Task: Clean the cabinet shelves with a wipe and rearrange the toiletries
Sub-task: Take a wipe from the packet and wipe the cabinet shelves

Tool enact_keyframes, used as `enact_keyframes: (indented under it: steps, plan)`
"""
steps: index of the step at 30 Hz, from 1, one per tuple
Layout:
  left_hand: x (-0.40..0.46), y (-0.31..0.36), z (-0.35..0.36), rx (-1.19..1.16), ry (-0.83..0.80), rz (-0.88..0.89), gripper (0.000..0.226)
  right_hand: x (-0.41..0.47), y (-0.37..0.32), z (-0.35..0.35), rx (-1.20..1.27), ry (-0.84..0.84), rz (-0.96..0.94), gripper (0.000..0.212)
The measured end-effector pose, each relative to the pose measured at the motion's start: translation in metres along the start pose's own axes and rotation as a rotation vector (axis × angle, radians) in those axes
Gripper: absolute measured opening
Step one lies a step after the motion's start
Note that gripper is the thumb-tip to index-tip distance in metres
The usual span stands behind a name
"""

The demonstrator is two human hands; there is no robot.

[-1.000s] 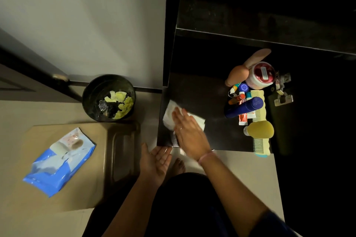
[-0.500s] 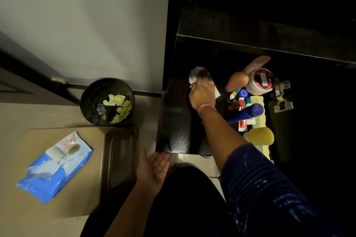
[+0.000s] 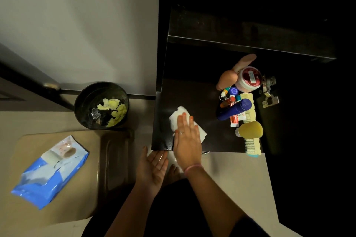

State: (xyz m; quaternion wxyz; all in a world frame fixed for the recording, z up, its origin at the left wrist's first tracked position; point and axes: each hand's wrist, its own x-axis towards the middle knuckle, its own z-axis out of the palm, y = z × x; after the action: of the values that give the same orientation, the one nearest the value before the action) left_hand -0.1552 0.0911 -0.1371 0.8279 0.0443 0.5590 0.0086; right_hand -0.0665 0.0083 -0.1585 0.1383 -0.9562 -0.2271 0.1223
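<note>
My right hand (image 3: pixel 187 140) lies flat, palm down, on a white wipe (image 3: pixel 178 116), pressing it onto the dark cabinet shelf (image 3: pixel 210 136) near the shelf's front left. My left hand (image 3: pixel 154 167) is held open, palm up, just below the shelf's front edge and holds nothing. Toiletries are bunched at the shelf's right side: a tan bottle (image 3: pixel 230 77), a red-lidded jar (image 3: pixel 250 79), a dark blue tube (image 3: pixel 234 109), small tubes (image 3: pixel 234 120), a yellow bottle (image 3: pixel 251 130) and a pale comb (image 3: pixel 252 146).
A black bin (image 3: pixel 84 109) holding yellow and clear scraps stands on the floor to the left of the cabinet. A blue wipes pack (image 3: pixel 50 171) lies on a beige stool (image 3: pixel 81 198). A metal hinge (image 3: pixel 269 92) sits right of the toiletries. A white wall rises behind.
My right hand has drawn the wipe from the back of the shelf toward the front left edge. My left hand has stayed open below the shelf edge.
</note>
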Motion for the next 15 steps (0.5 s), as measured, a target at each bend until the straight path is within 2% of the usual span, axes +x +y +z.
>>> enact_keyframes:
  steps: [5, 7, 9, 10, 13, 15]
  plan:
    - [-0.010, -0.004, -0.005, 0.059, -0.070, 0.035, 0.037, -0.041, -0.006, 0.006, 0.003, -0.099, -0.247, 0.070]
    - [-0.013, -0.003, -0.008, 0.119, -0.062, 0.041, 0.035, -0.047, 0.009, 0.002, -0.032, -0.112, -0.392, 0.069]
    - [-0.015, -0.002, -0.010, 0.172, -0.042, 0.037, 0.036, -0.049, 0.033, -0.004, -0.033, -0.115, -0.430, 0.063]
    - [-0.017, -0.001, -0.011, 0.191, -0.040, 0.032, 0.036, -0.051, 0.048, -0.008, -0.038, -0.107, -0.386, 0.059]
    - [-0.021, 0.000, -0.015, 0.227, -0.057, 0.021, 0.035, -0.061, 0.087, -0.022, 0.037, -0.006, -0.064, 0.053]
    - [-0.024, -0.001, -0.017, 0.236, -0.063, 0.022, 0.034, -0.066, 0.098, -0.028, 0.039, 0.073, 0.086, 0.053]
